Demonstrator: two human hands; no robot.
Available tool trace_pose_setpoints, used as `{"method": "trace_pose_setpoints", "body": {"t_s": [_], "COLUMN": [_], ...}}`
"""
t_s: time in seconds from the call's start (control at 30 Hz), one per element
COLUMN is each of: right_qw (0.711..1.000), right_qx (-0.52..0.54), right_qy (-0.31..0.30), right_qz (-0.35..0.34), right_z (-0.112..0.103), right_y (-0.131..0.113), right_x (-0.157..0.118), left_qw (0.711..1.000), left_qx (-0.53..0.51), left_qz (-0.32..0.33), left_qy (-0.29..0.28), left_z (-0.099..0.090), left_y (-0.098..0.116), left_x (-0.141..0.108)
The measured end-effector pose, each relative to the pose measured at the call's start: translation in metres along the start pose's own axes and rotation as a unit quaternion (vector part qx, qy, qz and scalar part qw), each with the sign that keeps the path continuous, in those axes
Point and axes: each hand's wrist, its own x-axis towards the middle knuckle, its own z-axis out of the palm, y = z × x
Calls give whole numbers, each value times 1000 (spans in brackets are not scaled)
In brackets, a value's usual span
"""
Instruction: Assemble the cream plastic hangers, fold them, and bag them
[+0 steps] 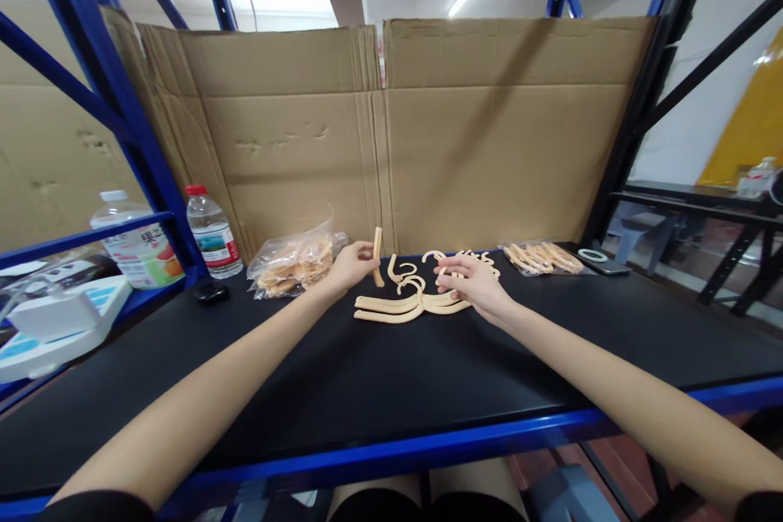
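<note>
Near the middle of the black table, my left hand (356, 264) pinches a pale beige strip (378, 257) that stands nearly upright. My right hand (470, 281) has its fingers curled together over the beige hangers, with a small pale piece showing at the fingertips; what it is I cannot make out. Between and below the hands lie beige curved hangers (391, 311) with their hooks pointing away from me. More hooked pieces (483, 258) lie behind my right hand, and a short curved piece (392, 267) lies beside the strip.
Bagged beige pieces lie at left (294, 265) and right (541, 257). A red-capped bottle (213, 232) and a black mouse (210, 291) are at left. A white ring (592, 256) rests by a phone (612, 267) at right. Cardboard (294, 139) walls the back.
</note>
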Motion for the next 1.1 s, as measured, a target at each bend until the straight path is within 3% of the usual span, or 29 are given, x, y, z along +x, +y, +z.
{"method": "trace_pose_setpoints", "body": {"t_s": [0.17,0.3,0.57,0.83,1.1], "right_qw": [999,999,989,961,955], "right_qx": [4,8,-35,-24,-16], "right_qy": [-31,-42,-125,-239,-244], "right_qz": [-25,-8,70,137,166], "right_z": [10,10,1,-5,-1], "right_y": [4,6,3,-4,0], "right_x": [-8,-11,-9,-13,-14], "left_qw": [987,976,975,976,970], "left_qx": [-147,-200,-163,-153,-167], "left_qz": [51,74,141,146,160], "left_qy": [-40,-52,-54,-53,-69], "left_z": [22,34,45,47,48], "left_y": [5,3,-1,1,0], "left_x": [-57,-79,-90,-92,-92]}}
